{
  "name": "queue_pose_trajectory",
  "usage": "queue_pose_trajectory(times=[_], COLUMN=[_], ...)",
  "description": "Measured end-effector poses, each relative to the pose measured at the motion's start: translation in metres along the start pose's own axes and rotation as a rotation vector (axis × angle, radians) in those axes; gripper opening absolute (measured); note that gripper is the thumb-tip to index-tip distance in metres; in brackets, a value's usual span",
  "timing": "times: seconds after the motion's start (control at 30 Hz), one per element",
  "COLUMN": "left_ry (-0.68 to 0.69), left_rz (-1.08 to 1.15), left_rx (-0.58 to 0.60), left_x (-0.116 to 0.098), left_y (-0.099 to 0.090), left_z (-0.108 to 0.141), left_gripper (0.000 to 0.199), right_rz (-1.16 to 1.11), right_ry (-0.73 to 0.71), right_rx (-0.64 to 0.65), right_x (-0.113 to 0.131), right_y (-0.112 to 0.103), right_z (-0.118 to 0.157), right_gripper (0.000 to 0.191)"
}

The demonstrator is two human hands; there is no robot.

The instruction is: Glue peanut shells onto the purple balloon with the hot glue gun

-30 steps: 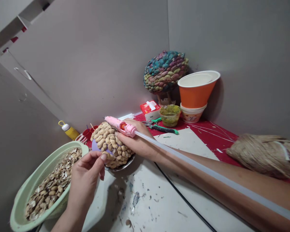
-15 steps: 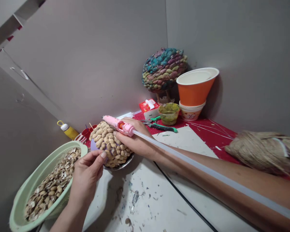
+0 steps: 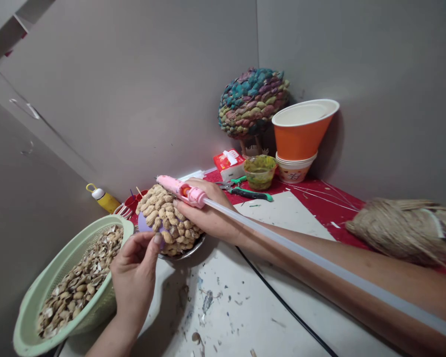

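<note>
No wording can be read for certain. Toward one o'clock from mid-view, the red packet (image 3: 226, 164) bears white print on top, too small to make out. At three o'clock, the lower cups (image 3: 294, 171) carry a dark, character-like mark, too blurred to read. Toward nine o'clock, the glue gun (image 3: 181, 190) shows dark flecks; whether these are print cannot be told. Just past three o'clock, the bundle (image 3: 401, 230) has a pale band, its surface illegible.

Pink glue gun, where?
Head view, just left of centre: the pink glue gun is in the right hand, by the top of the peanut-covered ball.
</note>
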State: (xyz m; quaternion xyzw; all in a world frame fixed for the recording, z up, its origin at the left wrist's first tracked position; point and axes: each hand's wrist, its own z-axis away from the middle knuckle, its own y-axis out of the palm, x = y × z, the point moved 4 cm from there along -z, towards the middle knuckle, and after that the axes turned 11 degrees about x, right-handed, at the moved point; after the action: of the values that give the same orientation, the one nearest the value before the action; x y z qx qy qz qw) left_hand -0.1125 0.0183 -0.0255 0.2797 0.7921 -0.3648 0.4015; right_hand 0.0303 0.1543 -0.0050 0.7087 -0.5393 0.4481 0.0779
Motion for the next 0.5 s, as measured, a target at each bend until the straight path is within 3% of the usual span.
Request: queue_pose_trajectory(times=[0.33, 0.5], left_ry=[0.532, 0.652], left_rz=[-0.592, -0.703], left_rx=[0.053, 0.104], left_x=[-0.007, -0.011], left_y=[0.001, 0.004], left_z=[0.012, 0.013], left_gripper=[0.018, 0.030], right_rz=[0.025, 0.033], right_ry=[-0.002, -0.008], right_rx=[0.000, 0.007], right_x=[0.000, 0.000], right_y=[0.000, 0.000], right_z=[0.000, 0.000], right_gripper=[0.021, 0.019])
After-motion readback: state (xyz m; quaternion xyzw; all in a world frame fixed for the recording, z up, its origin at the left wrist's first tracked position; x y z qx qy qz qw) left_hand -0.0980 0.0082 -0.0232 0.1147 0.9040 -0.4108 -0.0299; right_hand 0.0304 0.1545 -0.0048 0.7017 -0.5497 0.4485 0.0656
